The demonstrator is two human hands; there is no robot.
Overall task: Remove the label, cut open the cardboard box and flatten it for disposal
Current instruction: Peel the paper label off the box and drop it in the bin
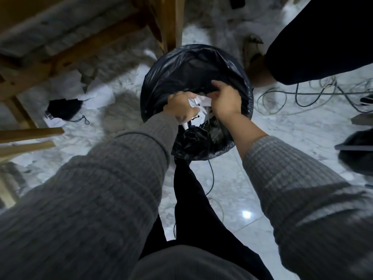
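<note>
- The torn white label scraps (198, 105) sit bunched between the two hands, held over the mouth of the bin; a few pieces hang below the hands, inside the rim; print on them is too blurred to read
- The left hand (181, 108) is curled around the scraps from its side, fingers clenched on the paper; the right hand (225, 100) presses in from the other side, fingers bent onto the same wad; both grasp it, though how firmly cannot be told
- The round waste bin (245, 110), lined with a black bin bag (181, 71), stands on the pale marble floor (292, 128) directly under the hands; more white scraps appear to lie already within it
- The cardboard box is not in view; whether it is cut or flattened cannot be told
- Judged from this, the label step looks nearly finished, the waste being binned; cutting and flattening probably remain
- Further out: loose white sheets (94, 96) on the floor near wooden furniture legs (171, 23); tangled cables (302, 98) to the right; another person's dark trouser leg (323, 37) beside the bin
</note>
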